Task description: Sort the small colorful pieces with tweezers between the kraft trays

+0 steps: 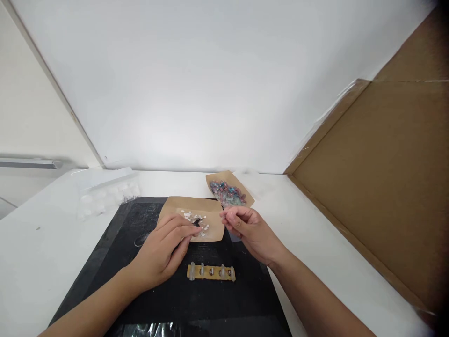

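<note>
Your left hand is over the brown tray of white bits, grip unclear, while your right hand pinches together, right of the tray.

A white surface carries a black mat, with clear plastic packaging at far left and a small brown tray beyond; on the mat rest a wider tan tray and, nearer, a narrow strip.

The left arm and the right arm are bare and smooth, and get thinner toward the left hand and the right hand, which are bare too.
</note>
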Action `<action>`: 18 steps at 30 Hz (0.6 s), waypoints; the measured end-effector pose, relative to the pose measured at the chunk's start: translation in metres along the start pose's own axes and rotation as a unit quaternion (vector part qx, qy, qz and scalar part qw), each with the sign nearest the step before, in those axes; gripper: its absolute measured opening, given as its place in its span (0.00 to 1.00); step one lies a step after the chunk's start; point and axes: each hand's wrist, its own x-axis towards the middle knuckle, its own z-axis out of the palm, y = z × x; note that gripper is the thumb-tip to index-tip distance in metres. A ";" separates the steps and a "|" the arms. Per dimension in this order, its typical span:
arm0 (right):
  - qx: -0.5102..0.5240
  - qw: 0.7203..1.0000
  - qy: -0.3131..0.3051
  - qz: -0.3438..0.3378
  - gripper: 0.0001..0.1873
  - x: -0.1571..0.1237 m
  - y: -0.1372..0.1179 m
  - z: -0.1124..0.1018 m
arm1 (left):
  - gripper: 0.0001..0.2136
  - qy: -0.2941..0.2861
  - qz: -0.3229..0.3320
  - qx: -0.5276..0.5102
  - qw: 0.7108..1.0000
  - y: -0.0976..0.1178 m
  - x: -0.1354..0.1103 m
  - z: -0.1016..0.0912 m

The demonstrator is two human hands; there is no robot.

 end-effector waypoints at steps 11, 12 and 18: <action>0.023 0.993 -0.118 0.003 0.18 -0.020 -0.006 0.037 | 0.17 0.085 -0.006 -0.075 0.994 0.020 0.005 0.002; 0.022 0.993 -0.118 0.003 0.18 -0.020 -0.006 0.038 | 0.16 0.092 -0.008 -0.078 0.993 0.020 0.005 0.002; 0.013 0.993 -0.115 0.012 0.19 -0.017 -0.002 0.040 | 0.14 0.093 -0.022 -0.071 0.993 0.021 0.004 0.003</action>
